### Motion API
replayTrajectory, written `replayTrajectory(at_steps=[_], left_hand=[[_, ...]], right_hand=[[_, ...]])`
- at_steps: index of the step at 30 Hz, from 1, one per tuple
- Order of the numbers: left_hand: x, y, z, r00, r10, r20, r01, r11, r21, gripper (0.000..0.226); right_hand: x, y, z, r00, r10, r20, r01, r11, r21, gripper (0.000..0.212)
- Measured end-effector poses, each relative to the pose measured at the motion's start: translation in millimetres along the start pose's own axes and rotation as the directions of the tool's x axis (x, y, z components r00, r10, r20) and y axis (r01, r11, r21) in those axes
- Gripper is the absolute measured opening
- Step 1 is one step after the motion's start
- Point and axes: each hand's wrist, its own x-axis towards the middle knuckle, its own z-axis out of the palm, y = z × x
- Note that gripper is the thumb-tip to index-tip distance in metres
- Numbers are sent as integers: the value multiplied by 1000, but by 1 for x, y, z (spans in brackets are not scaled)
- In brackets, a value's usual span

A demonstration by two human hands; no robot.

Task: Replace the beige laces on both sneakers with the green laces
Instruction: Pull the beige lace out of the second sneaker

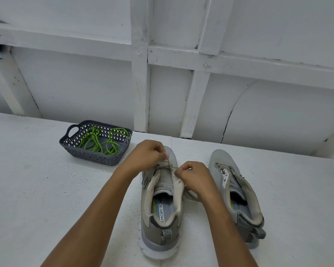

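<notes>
Beige lace [169, 164] is pinched in left hand [148, 153] and right hand [193, 176] above the sneaker [158, 226] eyelets, apparently to draw it free.

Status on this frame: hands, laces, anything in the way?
Left hand and right hand both pinch beige lace at front eyelets of left sneaker. Right sneaker shows no lace. Green laces in basket, untouched. Nothing in the way.

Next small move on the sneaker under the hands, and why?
Likely draw the beige lace free of the last eyelets by the toe: left hand and right hand both pinch it there, and the green laces lie unused in the basket.
</notes>
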Motion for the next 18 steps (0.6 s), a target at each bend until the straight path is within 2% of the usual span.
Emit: replayTrajectory(at_steps=[1, 3, 8, 10, 14, 18], left_hand=[[1, -1, -2, 998, -39, -46, 34, 993, -110, 15], [2, -6, -3, 987, -81, -141, 52, 979, -196, 17], [0, -8, -14, 938, -152, -311, -9, 888, -459, 21], [0, -10, -23, 937, -137, -321, -2, 917, -399, 17], [0, -20, -29, 965, -85, -248, 71, 995, -65, 16], [-4, -24, -24, 993, -20, -114, 45, 975, 218, 21]], right_hand=[[0, 0, 0, 1000, 0, 1, 0, 1000, -4, 11], [0, 0, 0, 1000, -7, 7, 7, 1000, -13, 10], [-1, 0, -2, 1000, 2, 14, -1, 1000, -21, 8], [0, -1, -2, 1000, 6, 26, -6, 1000, -18, 7], [5, -11, -3, 997, 13, 79, -8, 998, -65, 4], [13, -25, -2, 991, -19, 129, 36, 991, -132, 13]])
